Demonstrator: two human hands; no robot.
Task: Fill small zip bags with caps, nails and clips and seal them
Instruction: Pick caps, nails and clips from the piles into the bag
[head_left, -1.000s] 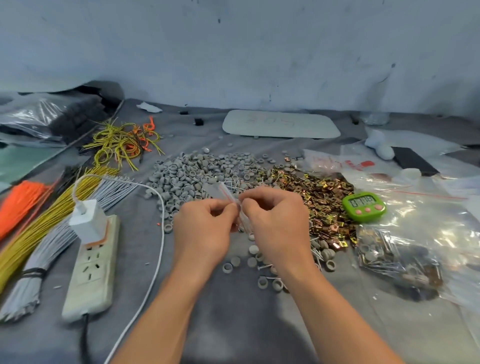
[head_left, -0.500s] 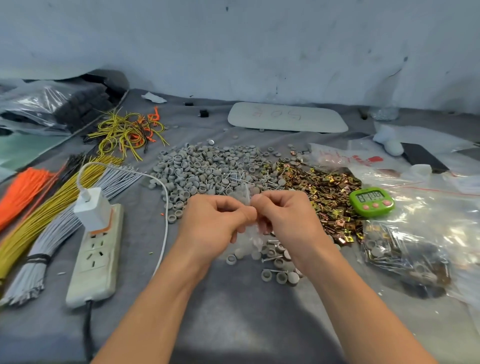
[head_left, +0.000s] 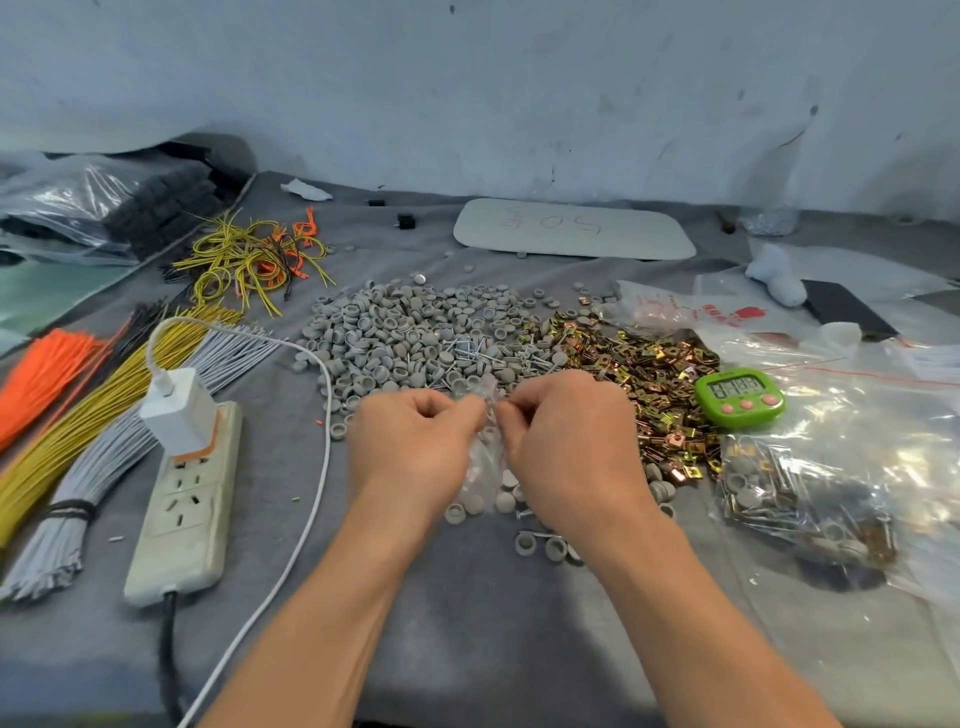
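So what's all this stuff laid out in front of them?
small zip bag: one, clear, between the hands
caps: heap, grey, centre
nails: scatter, silver, on the caps
clips: heap, brassy, right of the caps
timer: one, green, beside the clips
filled bags: several, clear, far right
power strip: one, off-white, left
charger: one, white, plugged into the strip
wire bundles: three, orange, yellow, grey, far left
left hand: pinches the bag's top
right hand: pinches the bag's top

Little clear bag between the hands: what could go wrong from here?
The left hand and right hand pinch the small zip bag only at its top; a slip could drop it and spill whatever is inside. It hangs above loose grey caps, which could scatter.
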